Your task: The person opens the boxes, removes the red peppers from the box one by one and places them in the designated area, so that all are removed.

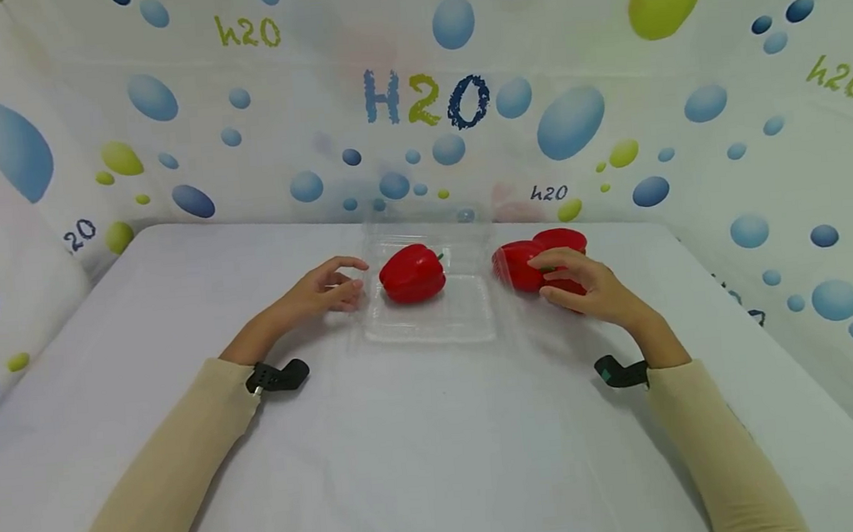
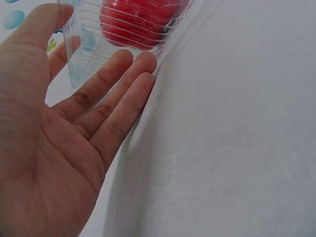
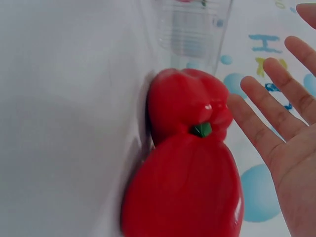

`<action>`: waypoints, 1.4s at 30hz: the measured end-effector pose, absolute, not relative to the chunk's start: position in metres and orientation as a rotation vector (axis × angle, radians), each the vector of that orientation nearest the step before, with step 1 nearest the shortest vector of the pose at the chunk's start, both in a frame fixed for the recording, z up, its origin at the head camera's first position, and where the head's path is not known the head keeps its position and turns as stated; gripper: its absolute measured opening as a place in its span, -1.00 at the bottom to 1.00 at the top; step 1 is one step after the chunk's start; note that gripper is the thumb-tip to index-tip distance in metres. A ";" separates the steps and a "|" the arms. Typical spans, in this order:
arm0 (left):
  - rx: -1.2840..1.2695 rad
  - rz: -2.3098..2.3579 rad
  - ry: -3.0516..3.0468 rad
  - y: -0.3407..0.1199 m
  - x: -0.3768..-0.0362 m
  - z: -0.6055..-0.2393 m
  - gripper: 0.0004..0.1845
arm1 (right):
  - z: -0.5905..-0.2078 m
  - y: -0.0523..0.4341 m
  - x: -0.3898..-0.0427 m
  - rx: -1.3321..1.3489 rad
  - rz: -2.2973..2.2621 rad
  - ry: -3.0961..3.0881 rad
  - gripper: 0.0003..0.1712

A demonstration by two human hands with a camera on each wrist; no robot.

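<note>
A clear plastic container (image 1: 431, 324) with ribbed walls holds one red bell pepper (image 1: 410, 275) with a green stem. By its left wall is my left hand (image 1: 316, 293), its fingers extended and the fingertips close to the plastic; whether they touch it I cannot tell. The left wrist view shows that ribbed wall (image 2: 91, 54) with the red pepper (image 2: 133, 22) behind it. Right of the container, a red pepper (image 3: 187, 101) with a green stem lies against another red pepper (image 3: 182, 190). Over these two spreads my right hand (image 1: 586, 287), fingers loosely bent and apart, gripping nothing.
A white cloth (image 1: 411, 451) covers the table. Behind it hangs a white backdrop printed with blue and green drops and H2O lettering (image 1: 427, 99). Both wrists wear black straps (image 1: 277, 376).
</note>
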State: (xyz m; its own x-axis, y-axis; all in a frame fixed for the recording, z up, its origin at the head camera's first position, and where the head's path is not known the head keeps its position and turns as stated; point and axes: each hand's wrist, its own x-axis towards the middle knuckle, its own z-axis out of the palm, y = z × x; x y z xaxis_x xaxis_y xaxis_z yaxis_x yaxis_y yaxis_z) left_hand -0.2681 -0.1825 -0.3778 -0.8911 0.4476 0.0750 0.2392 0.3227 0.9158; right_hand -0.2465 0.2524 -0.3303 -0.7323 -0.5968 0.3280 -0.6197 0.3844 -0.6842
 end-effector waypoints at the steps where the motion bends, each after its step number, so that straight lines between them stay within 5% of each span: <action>1: 0.630 1.613 2.385 -0.183 -0.268 -0.377 -0.53 | -0.330 0.251 -0.248 1.139 1.307 -2.598 -0.40; 42: 0.597 1.628 2.368 -0.182 -0.274 -0.374 -0.53 | -0.306 0.180 -0.254 1.318 1.393 -2.609 -0.48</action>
State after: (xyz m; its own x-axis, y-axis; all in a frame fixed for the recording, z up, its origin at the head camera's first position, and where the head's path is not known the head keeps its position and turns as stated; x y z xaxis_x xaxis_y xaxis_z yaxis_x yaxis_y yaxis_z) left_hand -0.2738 -0.1823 -0.3745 -0.8967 0.4388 0.0579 0.2110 0.3089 0.9274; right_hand -0.2545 0.1795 -0.3065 -0.6650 -0.6956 0.2718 -0.6129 0.3003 -0.7309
